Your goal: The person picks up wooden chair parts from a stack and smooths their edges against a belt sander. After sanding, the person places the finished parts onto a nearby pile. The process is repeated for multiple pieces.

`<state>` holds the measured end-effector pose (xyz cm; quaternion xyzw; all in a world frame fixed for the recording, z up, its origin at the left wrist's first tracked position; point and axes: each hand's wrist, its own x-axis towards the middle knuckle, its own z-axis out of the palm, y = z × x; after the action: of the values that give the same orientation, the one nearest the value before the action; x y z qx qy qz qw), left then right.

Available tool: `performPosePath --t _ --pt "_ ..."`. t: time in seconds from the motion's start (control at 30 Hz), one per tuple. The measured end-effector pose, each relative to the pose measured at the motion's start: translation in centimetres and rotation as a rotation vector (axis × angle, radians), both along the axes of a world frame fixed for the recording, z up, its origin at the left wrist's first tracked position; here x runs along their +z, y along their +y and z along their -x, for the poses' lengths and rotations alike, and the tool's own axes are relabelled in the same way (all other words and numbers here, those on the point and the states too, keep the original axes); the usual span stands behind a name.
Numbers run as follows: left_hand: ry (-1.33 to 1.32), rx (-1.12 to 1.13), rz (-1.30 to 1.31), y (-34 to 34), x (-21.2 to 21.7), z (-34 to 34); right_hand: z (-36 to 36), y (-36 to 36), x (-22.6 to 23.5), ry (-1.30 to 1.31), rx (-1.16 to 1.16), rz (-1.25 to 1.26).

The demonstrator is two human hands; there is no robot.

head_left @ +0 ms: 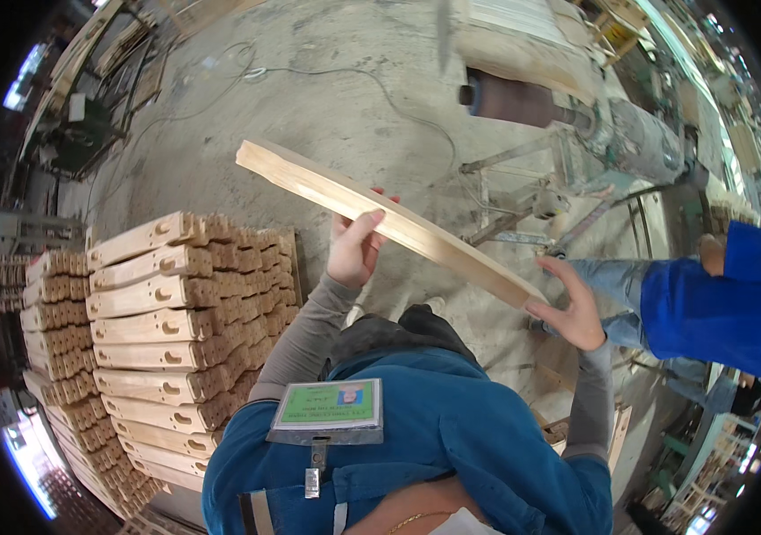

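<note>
Curved wooden slat (pixel 387 220) held up in the air, slanting down from upper left to lower right, above the concrete floor (pixel 309 98). Left hand (pixel 354 248) wrapped around the slat's middle, thumb over the top edge. Right hand (pixel 569 308) at the slat's lower end, fingers spread, touching it. Left of the slat, stacked notched wooden pieces (pixel 167 330). Right of the slat, another person's blue sleeve (pixel 719 312); beyond the slat, a sanding drum machine (pixel 568 116).

The dusty concrete floor (pixel 309 107) carries stacked notched wooden pieces (pixel 167 339) and a loose cable (pixel 380 89).
</note>
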<state>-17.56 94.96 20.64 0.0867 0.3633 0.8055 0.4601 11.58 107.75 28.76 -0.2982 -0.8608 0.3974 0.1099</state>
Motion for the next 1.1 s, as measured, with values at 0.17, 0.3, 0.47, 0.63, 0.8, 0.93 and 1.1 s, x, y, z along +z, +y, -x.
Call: performPosePath --t 0.17,0.3,0.47,0.63,0.8,0.93,1.1 --pt "0.063 -0.348 0.027 4.6 0.3 -8.9 -0.8 3.2 -2.2 0.010 0.156 0.098" --pt "0.034 -0.463 0.021 6.9 -0.4 -13.7 -3.8 3.4 -6.2 0.062 0.070 0.667" --pt "-0.038 -0.619 0.138 8.5 -1.0 -16.8 -8.1 1.4 -9.3 0.105 -0.024 0.698" --pt "-0.101 -0.743 0.235 10.9 -2.2 -17.0 -9.8 0.0 -8.8 0.185 -0.227 0.944" --pt "-0.258 -0.783 0.268 15.4 -4.7 -14.2 -10.0 -1.4 -7.9 0.310 -0.397 1.237" --pt "-0.169 -0.836 0.263 19.3 -4.5 -11.4 -7.5 -0.7 -6.1 0.325 -0.477 1.212" --pt "-0.232 -0.888 0.288 23.0 -5.1 -8.4 -2.9 2.8 -3.6 0.327 -0.596 1.296"
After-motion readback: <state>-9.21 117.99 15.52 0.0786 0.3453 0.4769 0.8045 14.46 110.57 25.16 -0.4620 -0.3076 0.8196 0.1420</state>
